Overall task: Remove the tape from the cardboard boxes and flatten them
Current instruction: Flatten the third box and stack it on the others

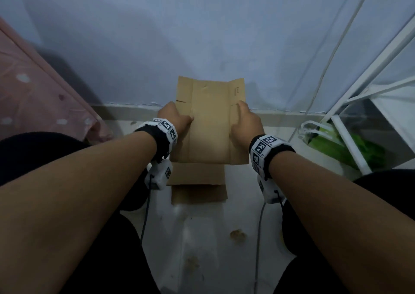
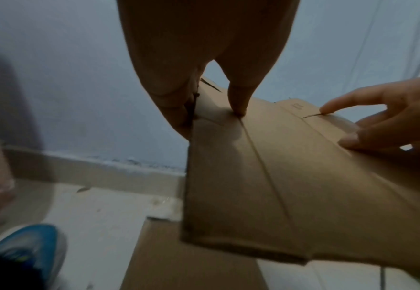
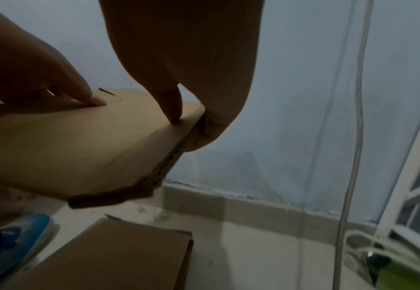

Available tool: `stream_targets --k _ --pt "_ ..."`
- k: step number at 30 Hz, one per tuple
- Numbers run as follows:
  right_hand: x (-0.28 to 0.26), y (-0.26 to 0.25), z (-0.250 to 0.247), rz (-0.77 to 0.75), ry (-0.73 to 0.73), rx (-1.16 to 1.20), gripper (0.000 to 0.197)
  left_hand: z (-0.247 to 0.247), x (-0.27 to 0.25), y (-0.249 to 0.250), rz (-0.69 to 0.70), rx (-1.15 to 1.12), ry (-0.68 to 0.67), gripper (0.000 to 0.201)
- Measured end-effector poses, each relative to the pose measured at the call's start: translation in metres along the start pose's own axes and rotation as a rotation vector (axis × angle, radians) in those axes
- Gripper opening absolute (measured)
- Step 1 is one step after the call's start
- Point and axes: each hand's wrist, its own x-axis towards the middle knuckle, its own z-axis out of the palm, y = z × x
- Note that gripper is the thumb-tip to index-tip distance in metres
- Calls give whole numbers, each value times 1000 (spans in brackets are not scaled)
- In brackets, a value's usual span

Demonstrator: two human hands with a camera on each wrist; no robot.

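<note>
Held up off the pale tiled floor (image 1: 202, 237), in front of the grey-blue wall (image 1: 202, 35): a flattened brown corrugated cardboard box (image 1: 210, 123), creases running lengthwise, flap slits at the far end; gripped at both long edges. Left hand (image 1: 174, 117) curled round the left edge, thumb pressed on the top face beside a crease, fingers under the edge as the left wrist view shows; right hand (image 1: 246, 124) likewise pinching the right edge, one finger on top, the rest wrapped below the exposed fluting. Beneath, lying flat on the floor, a second brown cardboard piece (image 1: 198, 182), probably already done. No tape visible on the held face; underside hidden.

Likely light and fairly stiff across the flutes, yet prone to folding along the scored creases and springing back open; dry matt surface, so little slip. Best taken at the opposite long edges near mid-length, thumbs on top, as now; grabbing by a loose end flap risks bending or tearing at the slits.
</note>
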Motion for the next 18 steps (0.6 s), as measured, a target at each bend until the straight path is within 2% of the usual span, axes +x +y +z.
stream_targets --k 3,7,11,14,18 --pt "10 15 36 45 -68 -10 54 25 18 -34 -80 44 -27 58" --pt "25 41 97 101 -132 -11 52 63 40 -73 -186 34 -29 63" --pt "38 71 161 111 -154 -74 47 100 62 -117 -241 129 -65 59" --pt "44 96 199 100 -196 -180 41 134 70 -147 -233 238 -89 47" --pt "37 133 230 111 -306 -332 37 172 63 -182 -239 433 -208 45"
